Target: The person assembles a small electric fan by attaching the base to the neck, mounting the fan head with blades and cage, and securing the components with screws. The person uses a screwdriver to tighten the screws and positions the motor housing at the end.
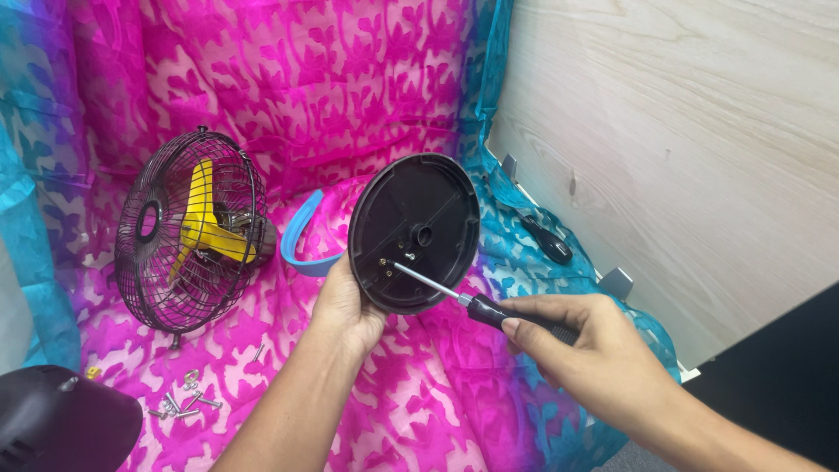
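Observation:
My left hand (347,308) holds a round black fan base (415,232) upright by its lower left edge, underside facing me. My right hand (581,350) grips a black-handled screwdriver (463,297); its metal tip rests on a screw at the lower left of the base's underside. A hole sits near the base's centre.
A black wire fan cage with yellow blades (188,240) stands at the left on the pink patterned cloth (419,402). Several loose screws (183,402) lie near a black motor housing (61,424) at bottom left. A blue ring (301,240) lies behind the base. Wooden panel (682,149) at right.

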